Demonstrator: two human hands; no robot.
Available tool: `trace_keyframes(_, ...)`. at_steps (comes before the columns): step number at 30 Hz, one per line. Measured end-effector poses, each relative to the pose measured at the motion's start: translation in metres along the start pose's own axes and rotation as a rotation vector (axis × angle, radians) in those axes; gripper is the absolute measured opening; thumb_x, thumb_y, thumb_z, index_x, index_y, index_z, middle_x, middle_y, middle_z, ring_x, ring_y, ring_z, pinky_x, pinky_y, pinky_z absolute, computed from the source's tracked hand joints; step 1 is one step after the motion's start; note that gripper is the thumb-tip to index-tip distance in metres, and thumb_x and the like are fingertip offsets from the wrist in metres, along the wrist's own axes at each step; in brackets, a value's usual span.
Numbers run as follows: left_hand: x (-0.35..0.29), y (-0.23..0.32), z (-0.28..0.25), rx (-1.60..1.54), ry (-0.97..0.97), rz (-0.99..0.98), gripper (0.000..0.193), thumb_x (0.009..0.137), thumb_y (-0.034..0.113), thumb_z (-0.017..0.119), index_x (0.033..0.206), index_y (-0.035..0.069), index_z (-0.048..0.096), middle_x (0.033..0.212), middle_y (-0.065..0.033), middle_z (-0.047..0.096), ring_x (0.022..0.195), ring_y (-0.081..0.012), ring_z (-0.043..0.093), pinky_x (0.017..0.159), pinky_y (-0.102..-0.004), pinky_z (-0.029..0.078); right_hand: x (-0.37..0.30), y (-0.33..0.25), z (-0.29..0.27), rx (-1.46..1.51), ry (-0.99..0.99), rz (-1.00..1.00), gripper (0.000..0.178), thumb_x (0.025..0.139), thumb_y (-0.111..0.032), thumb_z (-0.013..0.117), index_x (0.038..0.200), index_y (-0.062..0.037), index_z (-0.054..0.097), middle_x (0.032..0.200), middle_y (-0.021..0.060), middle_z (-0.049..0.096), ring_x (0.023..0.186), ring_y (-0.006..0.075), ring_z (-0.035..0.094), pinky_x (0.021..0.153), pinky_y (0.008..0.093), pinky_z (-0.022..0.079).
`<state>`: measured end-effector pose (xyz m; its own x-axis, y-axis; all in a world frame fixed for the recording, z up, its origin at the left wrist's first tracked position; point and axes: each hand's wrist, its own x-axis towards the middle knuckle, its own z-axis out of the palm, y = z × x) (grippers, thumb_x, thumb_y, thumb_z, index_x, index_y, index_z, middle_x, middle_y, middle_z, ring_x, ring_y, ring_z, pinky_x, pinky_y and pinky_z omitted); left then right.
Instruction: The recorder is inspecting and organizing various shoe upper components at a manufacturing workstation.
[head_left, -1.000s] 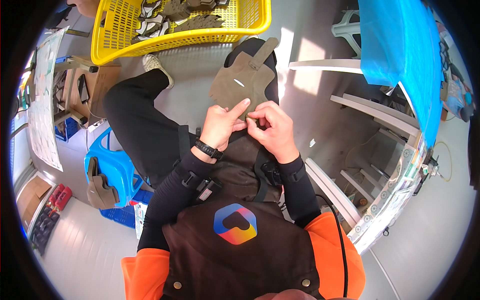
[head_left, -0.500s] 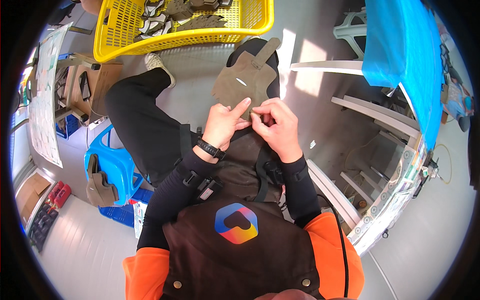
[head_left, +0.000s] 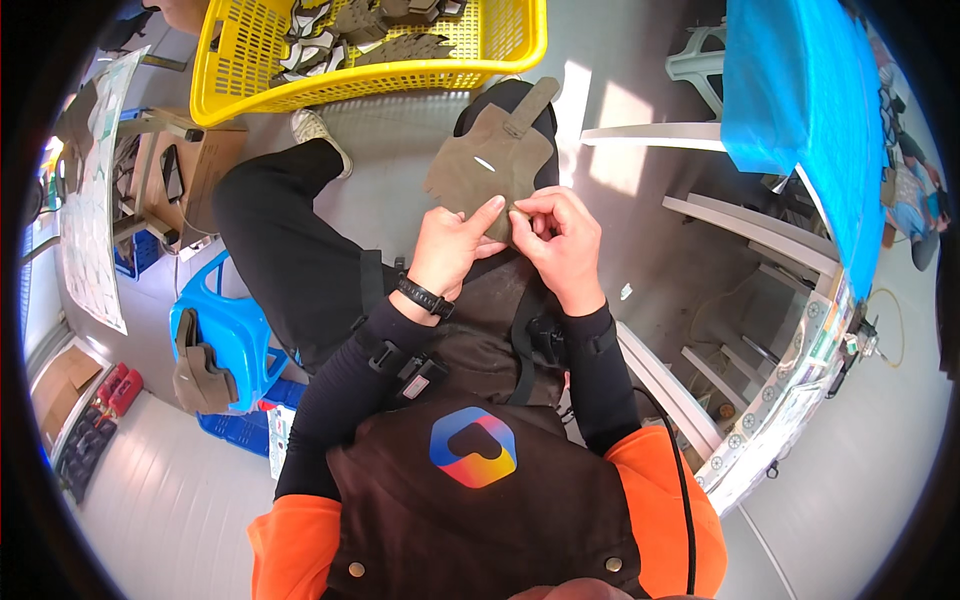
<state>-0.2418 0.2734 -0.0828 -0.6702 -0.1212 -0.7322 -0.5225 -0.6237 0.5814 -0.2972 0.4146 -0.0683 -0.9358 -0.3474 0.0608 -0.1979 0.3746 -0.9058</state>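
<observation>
A flat olive-brown piece of sheet material [head_left: 485,160] lies over my right knee, a short strap sticking out at its far end. It has a jagged left edge and a small white slit mark near its middle. My left hand [head_left: 450,245] grips the near end, thumb on top and fingers partly hidden beneath. Close beside it, my right hand [head_left: 560,245] pinches the near right edge between thumb and forefinger, its other fingers curled. Anything small inside that pinch is too hidden to make out.
Beyond my knees stands a yellow basket [head_left: 370,80] holding several similar pieces. A blue stool [head_left: 225,300] at left bears more olive-brown pieces [head_left: 200,370]. At right are a blue-covered table [head_left: 790,90] and white frame bars [head_left: 750,225].
My right hand has shifted slightly right along the piece's near edge, its fingers still pinching. The left hand and the piece have barely moved.
</observation>
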Motion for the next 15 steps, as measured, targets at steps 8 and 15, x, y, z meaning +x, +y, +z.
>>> trace_keyframes(8, 0.001, -0.001, -0.003, -0.06, 0.004, 0.057, 0.034, 0.083, 0.022, 0.076, 0.069, -0.001, 0.055, 0.064, -0.0025, 0.053, 0.056, -0.0133, 0.063, 0.054, -0.0259, 0.057, -0.007, -0.018, -0.005, -0.057, -0.204, -0.031, 0.015, 0.069, 0.003, 0.072, 0.081, -0.0011, 0.064, 0.078, 0.0039, 0.059, 0.055, 0.0074, 0.047, 0.051, 0.0227, 0.04)
trace_keyframes(15, -0.002, 0.007, 0.0, -0.041, -0.064, -0.021, 0.022, 0.09, 0.017, 0.068, 0.104, 0.001, 0.063, 0.092, -0.0039, 0.066, 0.072, -0.0123, 0.065, 0.068, -0.0264, 0.057, 0.012, 0.0, -0.002, 0.025, -0.06, 0.017, 0.013, 0.073, 0.004, 0.072, 0.083, -0.001, 0.064, 0.084, 0.0027, 0.06, 0.06, 0.0043, 0.049, 0.054, 0.0198, 0.041)
